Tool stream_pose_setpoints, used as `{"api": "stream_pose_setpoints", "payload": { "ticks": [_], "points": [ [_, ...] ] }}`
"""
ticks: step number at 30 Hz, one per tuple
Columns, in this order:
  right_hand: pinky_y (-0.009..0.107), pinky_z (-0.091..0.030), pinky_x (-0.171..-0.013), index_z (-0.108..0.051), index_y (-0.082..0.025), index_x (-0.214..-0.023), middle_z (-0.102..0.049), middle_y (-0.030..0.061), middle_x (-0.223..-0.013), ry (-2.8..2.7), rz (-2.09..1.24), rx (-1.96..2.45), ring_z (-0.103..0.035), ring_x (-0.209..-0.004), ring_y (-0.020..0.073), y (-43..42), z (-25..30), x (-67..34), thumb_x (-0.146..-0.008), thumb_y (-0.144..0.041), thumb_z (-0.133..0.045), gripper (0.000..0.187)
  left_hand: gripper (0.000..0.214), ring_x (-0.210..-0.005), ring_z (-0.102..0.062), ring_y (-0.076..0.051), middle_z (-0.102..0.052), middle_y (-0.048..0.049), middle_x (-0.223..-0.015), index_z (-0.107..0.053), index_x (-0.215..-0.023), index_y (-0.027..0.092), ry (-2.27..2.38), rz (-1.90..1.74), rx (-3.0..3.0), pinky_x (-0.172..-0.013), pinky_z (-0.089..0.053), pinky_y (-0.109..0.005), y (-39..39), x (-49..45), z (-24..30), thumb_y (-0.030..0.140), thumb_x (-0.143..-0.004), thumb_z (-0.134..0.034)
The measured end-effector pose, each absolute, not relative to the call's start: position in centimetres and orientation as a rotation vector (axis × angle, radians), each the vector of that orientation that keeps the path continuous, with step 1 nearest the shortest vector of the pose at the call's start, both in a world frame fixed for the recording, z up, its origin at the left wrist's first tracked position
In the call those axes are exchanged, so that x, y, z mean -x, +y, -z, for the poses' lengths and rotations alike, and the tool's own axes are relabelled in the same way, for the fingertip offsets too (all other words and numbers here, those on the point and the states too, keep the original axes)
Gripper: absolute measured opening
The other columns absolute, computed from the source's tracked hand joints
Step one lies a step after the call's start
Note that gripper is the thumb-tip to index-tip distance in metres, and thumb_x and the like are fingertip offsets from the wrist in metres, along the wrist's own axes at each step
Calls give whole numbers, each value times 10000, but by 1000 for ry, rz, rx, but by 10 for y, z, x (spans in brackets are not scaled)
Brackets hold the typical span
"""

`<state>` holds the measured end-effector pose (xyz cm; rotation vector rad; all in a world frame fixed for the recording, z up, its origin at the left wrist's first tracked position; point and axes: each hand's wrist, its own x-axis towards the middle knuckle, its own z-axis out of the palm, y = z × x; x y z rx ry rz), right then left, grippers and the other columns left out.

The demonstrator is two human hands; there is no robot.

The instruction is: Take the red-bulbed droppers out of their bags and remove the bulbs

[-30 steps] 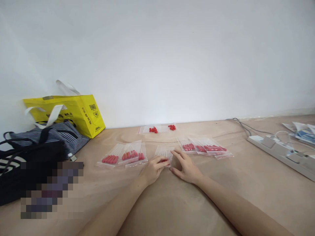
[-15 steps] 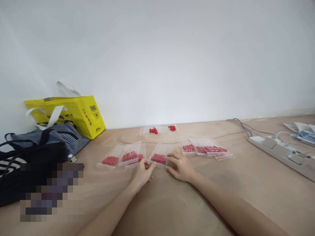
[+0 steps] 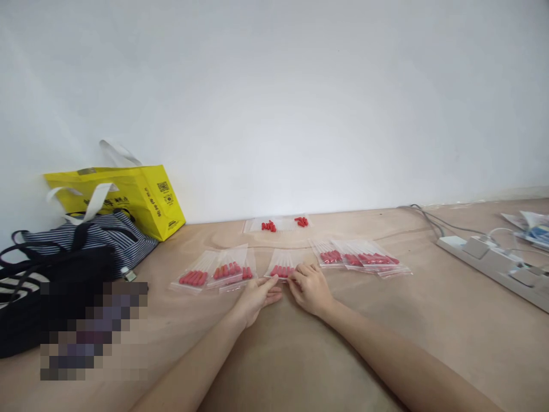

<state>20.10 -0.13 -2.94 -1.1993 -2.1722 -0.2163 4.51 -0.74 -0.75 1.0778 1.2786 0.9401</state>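
In front of me lies a small clear zip bag (image 3: 279,257) holding several thin pale rods with red ends (image 3: 281,271). My right hand (image 3: 312,290) has its fingers curled and pinched at the bag's lower right corner. At the lower left edge rests the thumb of my left hand (image 3: 257,297), whose other fingers are stretched out beneath, apart from the thumb. To the left are more filled zip bags (image 3: 229,269), partly overlapping. Another overlapping group of filled bags (image 3: 364,257) lies right of my right hand.
Against the wall lies a flat clear bag (image 3: 285,223) with red pieces (image 3: 269,226) at both ends. A yellow bag (image 3: 158,200), a striped bag (image 3: 132,243) and a black bag (image 3: 86,292) crowd the left. A white power strip (image 3: 493,263) with cables sits at right.
My right hand's spread fingers have curled in onto the bag's right corner. My left hand's fingers have straightened out from a pinch. The bag has shifted slightly right in view.
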Motion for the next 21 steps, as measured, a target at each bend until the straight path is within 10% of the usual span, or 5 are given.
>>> {"api": "stream_pose_setpoints", "payload": {
  "ticks": [21],
  "points": [
    [299,-269,-680,-625,-225,-780,-603,20,-773,-2136,62,1180,-498,-750,149,-5,30,-202,-816,-183,-444,189,188,-702,-600,-139,-631,-17,-659,-584,-614,124,1191,-1089,-1262,-724,-473,-273,-1,-62,23,303,-659,-620]
  ]
}}
